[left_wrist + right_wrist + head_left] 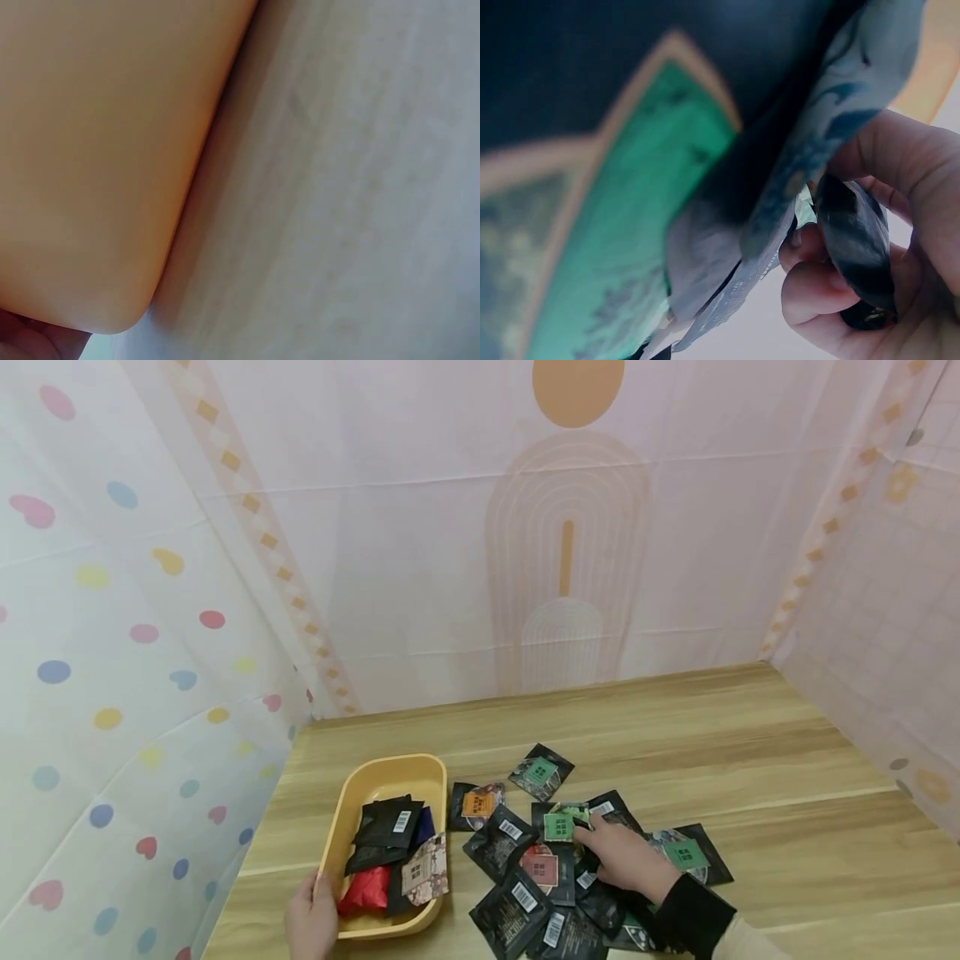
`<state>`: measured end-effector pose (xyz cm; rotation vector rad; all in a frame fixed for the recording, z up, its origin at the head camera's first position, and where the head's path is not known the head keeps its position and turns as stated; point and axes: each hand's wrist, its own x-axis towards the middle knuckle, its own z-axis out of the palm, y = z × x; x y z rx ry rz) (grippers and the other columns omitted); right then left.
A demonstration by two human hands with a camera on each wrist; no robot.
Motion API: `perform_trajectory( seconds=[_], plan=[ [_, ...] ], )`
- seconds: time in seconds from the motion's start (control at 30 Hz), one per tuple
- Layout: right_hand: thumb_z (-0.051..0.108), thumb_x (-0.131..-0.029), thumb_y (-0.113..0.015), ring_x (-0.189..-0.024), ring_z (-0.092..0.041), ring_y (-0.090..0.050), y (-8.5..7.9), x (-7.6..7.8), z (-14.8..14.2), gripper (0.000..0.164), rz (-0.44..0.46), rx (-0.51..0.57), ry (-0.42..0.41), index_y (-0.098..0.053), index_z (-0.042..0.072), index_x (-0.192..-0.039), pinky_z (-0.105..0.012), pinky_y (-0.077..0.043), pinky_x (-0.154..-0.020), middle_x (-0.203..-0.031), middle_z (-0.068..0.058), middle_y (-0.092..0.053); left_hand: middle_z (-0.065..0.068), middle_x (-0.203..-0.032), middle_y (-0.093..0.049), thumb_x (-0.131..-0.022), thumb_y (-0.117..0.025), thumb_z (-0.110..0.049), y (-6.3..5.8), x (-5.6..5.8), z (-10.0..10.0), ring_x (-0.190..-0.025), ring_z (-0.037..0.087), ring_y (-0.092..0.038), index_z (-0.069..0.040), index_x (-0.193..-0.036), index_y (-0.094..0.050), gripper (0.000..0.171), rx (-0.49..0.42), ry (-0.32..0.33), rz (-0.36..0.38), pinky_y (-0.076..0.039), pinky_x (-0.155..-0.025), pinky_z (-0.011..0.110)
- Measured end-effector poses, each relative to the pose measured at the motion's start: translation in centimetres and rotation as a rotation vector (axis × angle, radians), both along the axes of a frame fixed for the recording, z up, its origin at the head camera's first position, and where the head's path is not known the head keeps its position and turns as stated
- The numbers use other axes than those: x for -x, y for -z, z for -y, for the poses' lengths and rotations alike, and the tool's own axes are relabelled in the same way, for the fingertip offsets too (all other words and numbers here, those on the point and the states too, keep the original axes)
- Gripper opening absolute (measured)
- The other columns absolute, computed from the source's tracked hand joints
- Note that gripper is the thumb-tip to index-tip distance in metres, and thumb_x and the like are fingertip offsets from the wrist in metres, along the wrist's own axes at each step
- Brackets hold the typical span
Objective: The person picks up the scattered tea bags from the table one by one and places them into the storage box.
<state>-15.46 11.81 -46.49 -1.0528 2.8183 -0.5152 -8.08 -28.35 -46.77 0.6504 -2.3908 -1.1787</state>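
My left hand (311,917) grips the left rim of a yellow plastic basket (390,930), near its front corner. In the left wrist view, the basket's smooth side (97,165) fills the left, with fingers (34,341) at its lower edge. The basket holds black sachets (386,827), a red one (365,892) and a floral-patterned one (426,870). Over the sachet pile, my right hand (626,857) has its fingertips beside a green-labelled sachet (558,827). The right wrist view shows its fingers curled round a dark glossy sachet (855,240), close to a larger green-labelled sachet (637,217).
Several more sachets lie loose on the wooden table (787,793): an orange-labelled one (477,805) beside the basket, a green-labelled one (542,772) farther back and another (686,854) to the right. Patterned cloth (420,568) hangs behind and along both sides.
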Motion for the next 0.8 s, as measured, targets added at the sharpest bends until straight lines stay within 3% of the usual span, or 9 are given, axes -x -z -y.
perform_trajectory(
  seconds=[0.13,0.4,0.57,0.8],
  plan=[
    [-0.004,-0.069,-0.069,-0.055,-0.012,-0.036,-0.4,0.2,-0.3,0.035,0.052,0.044,0.0,-0.055,0.014,-0.097,-0.028,-0.029,-0.051,-0.086,-0.003,-0.044,0.029,-0.096,-0.059,-0.091,-0.043,-0.005,-0.4,0.0,0.0,-0.078,0.023,-0.052,0.014,-0.111,-0.055,0.03,0.019,-0.001,0.018,-0.038,-0.062,0.02],
    [-0.01,-0.071,-0.061,-0.056,-0.012,-0.032,-2.2,1.1,0.6,0.036,0.054,0.169,0.0,-0.054,0.005,-0.103,-0.027,-0.028,-0.051,-0.087,-0.005,-0.045,0.03,-0.106,-0.057,-0.089,-0.042,-0.002,-0.7,0.0,0.0,-0.09,0.032,-0.052,0.013,-0.115,-0.053,0.032,0.0,-0.002,0.053,-0.039,-0.067,0.025],
    [-0.006,-0.075,-0.061,-0.06,-0.013,-0.035,-4.0,1.8,3.3,0.033,0.027,0.229,-0.001,-0.054,0.007,-0.104,-0.026,-0.028,-0.052,-0.089,-0.003,-0.045,0.031,-0.11,-0.055,-0.09,-0.04,-0.003,-0.8,0.0,0.1,-0.099,0.036,-0.05,0.013,-0.117,-0.051,0.033,-0.025,0.005,0.048,-0.04,-0.074,0.031],
    [0.001,-0.079,-0.062,-0.078,-0.018,-0.047,-6.9,2.6,9.3,0.038,0.059,0.318,-0.062,-0.053,0.009,-0.115,-0.029,-0.039,-0.063,-0.104,-0.008,-0.052,0.028,-0.107,-0.057,-0.091,-0.041,-0.002,-1.2,-0.1,-0.2,-0.091,0.026,-0.051,0.014,-0.116,-0.052,0.032,-0.046,0.008,0.038,-0.037,-0.067,0.016]
  ],
)
